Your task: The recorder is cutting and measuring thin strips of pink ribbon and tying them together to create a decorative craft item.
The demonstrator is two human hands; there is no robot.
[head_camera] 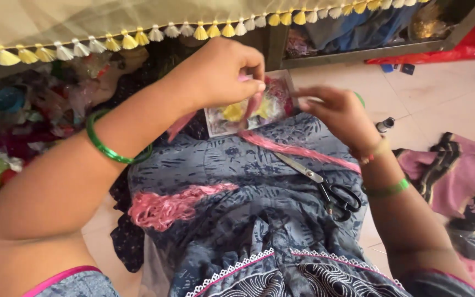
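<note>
A strand of pink thread (298, 148) runs across the person's lap, over the blue-grey printed dress (237, 203), and rises to the left hand (224, 74), whose thumb and fingertips are pinched tight on its upper end. From that pinch the thread slants down past the scissors toward the right wrist. The right hand (339, 110) sits just to the right of the thread's upper end, fingers drawn narrowly together with the tips pointing at the left hand; whether it actually grips the thread cannot be told.

Behind the thread's top end, a clear plastic packet (251, 107) holding yellow and red tassels rests at the far edge of the lap. Just below the thread lie black-handled scissors (325, 184), blades closed and pointing up-left, touching the dress. Well to the left of the thread, a loose bundle of pink yarn (166, 203) lies on the lap.

Each wrist carries a green bangle (105, 146). Above the thread hangs pale cloth edged with a row of yellow and white tassels (155, 36). Right of the thread, on the tiled floor (446, 93), are a small dark bottle (385, 125) and a pink and black fabric (457, 170).
</note>
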